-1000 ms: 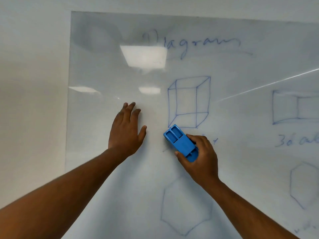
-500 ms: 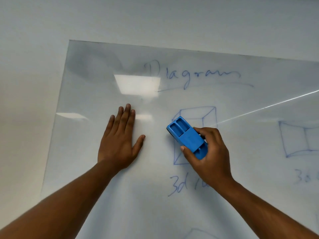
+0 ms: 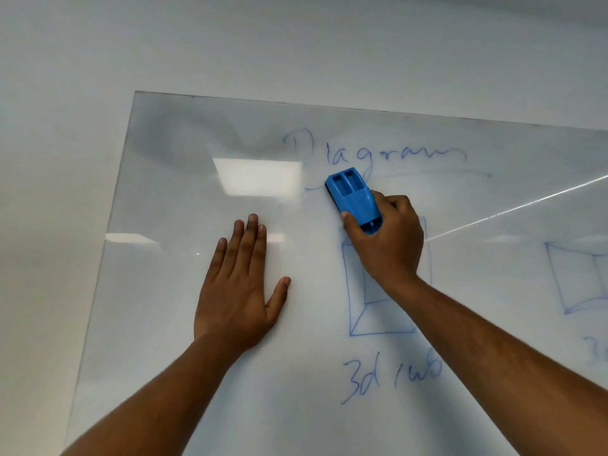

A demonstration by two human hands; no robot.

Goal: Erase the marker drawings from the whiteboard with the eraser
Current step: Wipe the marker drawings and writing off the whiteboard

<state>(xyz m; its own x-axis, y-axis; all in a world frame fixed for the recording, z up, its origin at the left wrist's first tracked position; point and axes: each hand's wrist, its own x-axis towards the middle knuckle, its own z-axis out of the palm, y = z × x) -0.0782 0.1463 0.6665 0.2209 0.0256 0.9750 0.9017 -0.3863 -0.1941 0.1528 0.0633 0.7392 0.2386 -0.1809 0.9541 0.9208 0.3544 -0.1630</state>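
Blue plastic eraser [image 3: 353,200] sits in your right hand [image 3: 386,240], thumb on its near long side, fingers curled round the far side, heel of the block tucked into your palm. Its front end lies on the whiteboard [image 3: 158,291] just under the word "Diagram" [image 3: 375,154], at the left end of the underline [image 3: 427,174]. Whether the pad is fully flat on the board you cannot tell from here.

Handling, as a guess: hard moulded shell, light, stiff, won't flex or break under a firm push. Two recessed pockets on top, smooth sides, so it could slip if you only pinch it. Keep the side-to-side grip mid-body and press down through the palm so the whole pad bears evenly.

Your left hand [image 3: 241,284] is flat on the board, fingers straight and close together, thumb out, holding nothing, well left of the eraser. Glossy surface with ceiling light glare, likely slick, so the braced palm may slide.

Still drawn: the cube [image 3: 371,311] partly under your right wrist, the label "3d" [image 3: 362,380] below it, another box sketch [image 3: 579,278] at right. Most of the job looks left.
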